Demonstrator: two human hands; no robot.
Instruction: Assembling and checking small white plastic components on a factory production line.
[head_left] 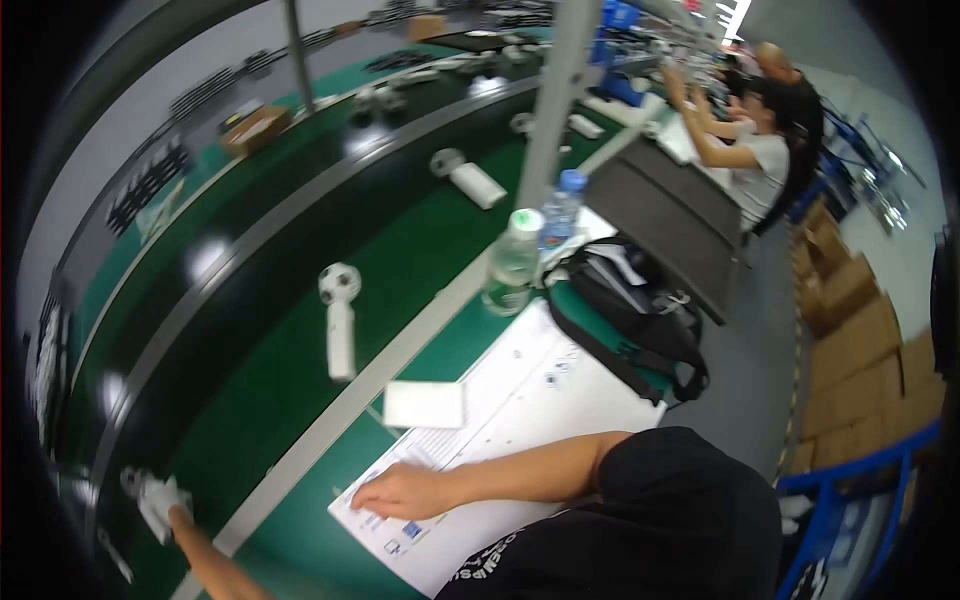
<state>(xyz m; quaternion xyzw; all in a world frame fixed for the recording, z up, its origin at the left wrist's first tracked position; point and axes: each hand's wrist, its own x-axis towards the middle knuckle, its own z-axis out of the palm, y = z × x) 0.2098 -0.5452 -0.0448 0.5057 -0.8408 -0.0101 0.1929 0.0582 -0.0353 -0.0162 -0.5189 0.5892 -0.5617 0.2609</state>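
My left hand (pixel 160 507), in a white glove, reaches over the green conveyor belt at the lower left. Its fingers close on a white handheld fan (pixel 130 481), whose round head sticks out past them; the rest is hidden and blurred. Bare and loosely curled, my right hand (pixel 400 491) rests on a printed white sheet (pixel 520 400) on the green bench; nothing shows in its fingers. A white rectangular box or pad (pixel 425 405) lies just beyond it. Another fan with a spotted round head (pixel 340 322) lies on the belt, and a further one (pixel 470 181) is farther along.
A clear bottle (pixel 513 265), a blue-capped bottle (pixel 562 208) and a black bag (pixel 635 310) stand along the bench. A metal post (pixel 552 110) rises beside the belt. Co-workers (pixel 745 145) sit at the far right, near cardboard boxes (pixel 855 350) and a blue rack (pixel 860 470).
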